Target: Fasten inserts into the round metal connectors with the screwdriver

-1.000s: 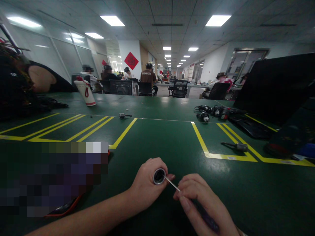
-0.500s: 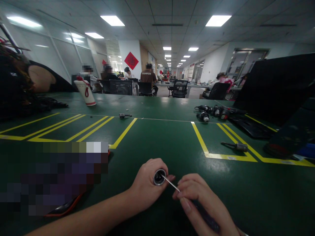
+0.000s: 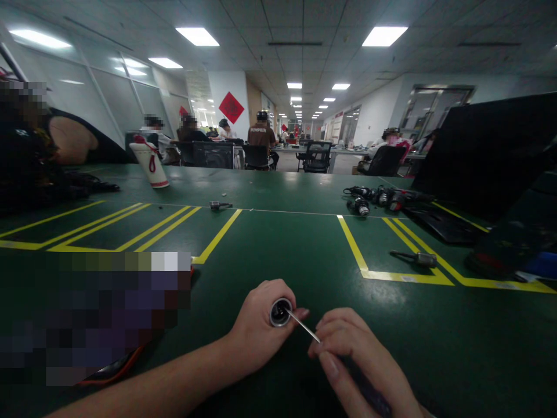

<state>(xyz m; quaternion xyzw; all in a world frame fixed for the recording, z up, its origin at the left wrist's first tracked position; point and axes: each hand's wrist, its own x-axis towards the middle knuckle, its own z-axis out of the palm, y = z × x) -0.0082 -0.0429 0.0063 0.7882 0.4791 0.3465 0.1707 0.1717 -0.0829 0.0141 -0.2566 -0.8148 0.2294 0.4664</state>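
Observation:
My left hand (image 3: 256,328) is closed around a small hollow cylinder (image 3: 281,313) with a metal rim, its open end facing me. Dark parts show inside the bore, too small to make out. In my right hand (image 3: 363,348) is a screwdriver (image 3: 305,327) with a thin bright shaft and a dark handle partly covered by the fingers and palm. The shaft's far end reaches into the cylinder's mouth, so its tip is hidden. Both hands are just above the green table (image 3: 282,249).
A dark cylindrical part with a stem (image 3: 420,259) lies to the right, a similar part (image 3: 220,205) farther left. Several black devices with cables (image 3: 369,200) sit at the back right, near a dark monitor (image 3: 491,151). A white cup (image 3: 151,162) stands back left; a person (image 3: 69,139) is beyond it.
Almost nothing differs. The screwdriver stays in the cylinder's mouth, and my right hand has shifted very slightly to the right; the whole view has moved a few pixels.

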